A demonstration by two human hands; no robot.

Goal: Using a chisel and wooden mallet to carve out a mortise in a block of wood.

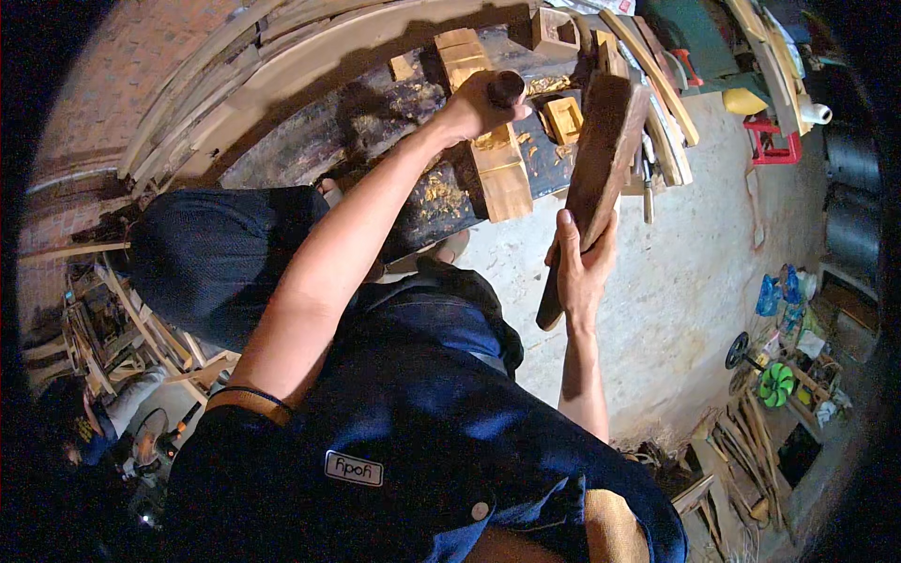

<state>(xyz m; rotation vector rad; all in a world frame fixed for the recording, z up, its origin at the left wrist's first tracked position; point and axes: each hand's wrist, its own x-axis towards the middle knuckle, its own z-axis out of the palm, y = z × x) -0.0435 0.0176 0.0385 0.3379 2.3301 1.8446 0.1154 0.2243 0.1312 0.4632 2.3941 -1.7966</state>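
Wooden beam [508,183] | left hand [472,110] clasping dark handle [507,88] | right hand [586,267] gripping wooden club [605,141] | boxlike wooden piece [565,119] (contents unclear) nearby

"What lies on the dark bench [291,141] at the top of the frame?"
"A pale beam [507,184] slants across it, with shavings [439,197] scattered to its left and a small yellowish block [564,120] to its right."
"And the floor [676,272]?"
"Grey, filling the right of the frame. A red stool [786,148] stands at upper right; sticks [751,450] lie at lower right."
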